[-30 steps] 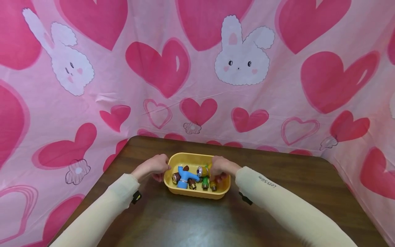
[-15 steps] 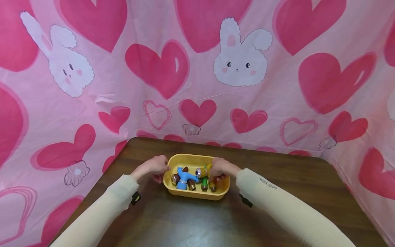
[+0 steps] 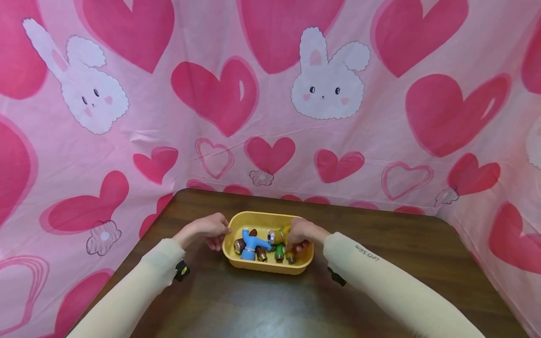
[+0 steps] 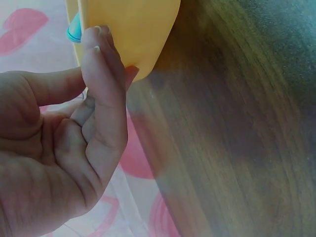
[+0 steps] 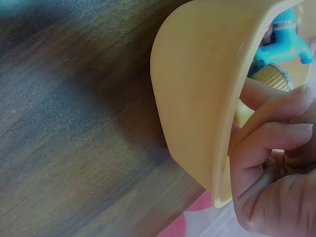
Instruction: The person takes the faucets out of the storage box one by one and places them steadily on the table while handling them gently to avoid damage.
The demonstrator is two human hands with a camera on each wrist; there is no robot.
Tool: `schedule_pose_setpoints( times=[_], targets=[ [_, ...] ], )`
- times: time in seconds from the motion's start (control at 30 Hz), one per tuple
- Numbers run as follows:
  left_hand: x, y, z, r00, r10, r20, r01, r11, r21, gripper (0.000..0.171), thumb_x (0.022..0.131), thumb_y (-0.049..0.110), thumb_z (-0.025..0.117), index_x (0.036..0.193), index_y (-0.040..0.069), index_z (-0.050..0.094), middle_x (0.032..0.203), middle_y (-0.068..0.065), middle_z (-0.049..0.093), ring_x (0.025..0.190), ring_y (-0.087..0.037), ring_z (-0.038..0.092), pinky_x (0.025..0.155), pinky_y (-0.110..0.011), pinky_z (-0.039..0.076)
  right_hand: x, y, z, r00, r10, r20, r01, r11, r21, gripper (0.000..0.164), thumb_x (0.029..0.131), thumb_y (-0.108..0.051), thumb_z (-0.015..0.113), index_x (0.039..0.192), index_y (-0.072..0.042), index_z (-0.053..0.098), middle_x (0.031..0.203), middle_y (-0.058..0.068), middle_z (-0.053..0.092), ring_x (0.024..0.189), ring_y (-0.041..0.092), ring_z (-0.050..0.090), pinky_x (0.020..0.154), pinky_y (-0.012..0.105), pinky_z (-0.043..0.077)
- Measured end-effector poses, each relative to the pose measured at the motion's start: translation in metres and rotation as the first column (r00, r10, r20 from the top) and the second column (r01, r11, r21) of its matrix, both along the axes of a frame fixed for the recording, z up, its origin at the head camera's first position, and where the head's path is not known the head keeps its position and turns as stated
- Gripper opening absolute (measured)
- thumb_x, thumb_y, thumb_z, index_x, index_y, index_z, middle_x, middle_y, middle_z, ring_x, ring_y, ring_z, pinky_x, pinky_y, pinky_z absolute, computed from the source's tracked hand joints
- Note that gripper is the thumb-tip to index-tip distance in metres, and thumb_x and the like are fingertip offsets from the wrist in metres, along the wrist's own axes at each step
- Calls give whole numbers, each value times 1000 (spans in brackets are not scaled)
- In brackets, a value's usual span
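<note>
A yellow plastic tub [image 3: 253, 217] stands on the table with several plastic taps inside. My left hand [image 3: 212, 229] pinches its left rim between thumb and fingers. At the right end my right hand [image 3: 301, 233] reaches over the rim, its curled fingers around a yellow tap [image 3: 277, 236], which they partly hide. A blue tap [image 3: 253, 244] lies left of the middle, over brown ones. A green tap [image 3: 279, 253] is beside it. In the right wrist view the yellow tap's ribbed end [image 5: 273, 77] shows beyond the fingers, close to the blue tap [image 5: 286, 47].
The dark wooden table [image 3: 262, 305] extends around the tub. Behind it hangs a pink cloth [image 3: 372, 131] printed with hearts and rabbits, and more of it encloses both sides. A dark strap piece [image 3: 181, 271] sits at the left wrist.
The head view has shifted slightly. Both hands stay at the tub, and the right fingers cover a little more of the lower right tap.
</note>
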State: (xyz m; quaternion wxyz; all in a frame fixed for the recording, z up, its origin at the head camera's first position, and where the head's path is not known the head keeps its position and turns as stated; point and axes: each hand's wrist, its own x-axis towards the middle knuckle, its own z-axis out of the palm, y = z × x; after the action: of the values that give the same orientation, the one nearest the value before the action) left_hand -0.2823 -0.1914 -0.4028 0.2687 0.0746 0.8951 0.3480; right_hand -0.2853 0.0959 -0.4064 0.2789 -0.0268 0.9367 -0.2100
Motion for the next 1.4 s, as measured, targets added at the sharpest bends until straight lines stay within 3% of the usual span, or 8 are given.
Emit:
schedule_pose_setpoints(
  times=[0.17, 0.4, 0.7, 1.17, 1.4],
  targets=[
    [1, 1, -1, 1000, 15, -4, -15, 1000, -4, 22, 108, 10, 57, 102, -5, 71, 66, -12, 64, 48, -15, 61, 51, -29, 58, 3, -1, -1, 1000, -31, -5, 30, 999, -29, 35, 85, -12, 88, 96, -1, 56, 59, 5, 56, 41, 10, 48, 41, 21, 43],
    [1, 3, 1, 1000, 24, -5, -24, 1000, -17, 21, 109, 10, 56, 104, -6, 70, 65, -11, 64, 48, -14, 61, 50, -28, 58, 3, 0, -1, 999, -53, 4, 53, 998, -39, 25, 85, -13, 86, 89, -1, 65, 59, 3, 55, 44, 12, 51, 44, 21, 45],
    [1, 3, 1, 1000, 5, -19, -6, 1000, -22, 22, 108, 9, 56, 102, -6, 70, 64, -11, 64, 48, -14, 61, 50, -28, 58, 4, 2, -2, 998, -62, 0, 62, 997, -53, 27, 85, -14, 88, 83, -1, 64, 55, 1, 52, 42, 9, 44, 42, 20, 38],
    [0, 3, 0, 1000, 10, -10, -10, 1000, -20, 20, 108, 9, 56, 104, -6, 69, 65, -11, 64, 48, -14, 62, 51, -30, 59, 9, 1, 3, 993, -111, -33, 108, 991, -85, 27, 81, -13, 88, 90, -2, 65, 64, 5, 58, 48, 15, 49, 46, 24, 43],
    [0, 3, 0, 1000, 7, -14, -7, 1000, -18, 21, 108, 9, 56, 103, -6, 69, 64, -11, 64, 48, -14, 61, 51, -30, 59, 8, 4, 5, 994, -87, -68, 81, 993, -91, 25, 79, -17, 89, 86, -3, 69, 64, 6, 60, 47, 15, 49, 45, 24, 43]
  ],
)
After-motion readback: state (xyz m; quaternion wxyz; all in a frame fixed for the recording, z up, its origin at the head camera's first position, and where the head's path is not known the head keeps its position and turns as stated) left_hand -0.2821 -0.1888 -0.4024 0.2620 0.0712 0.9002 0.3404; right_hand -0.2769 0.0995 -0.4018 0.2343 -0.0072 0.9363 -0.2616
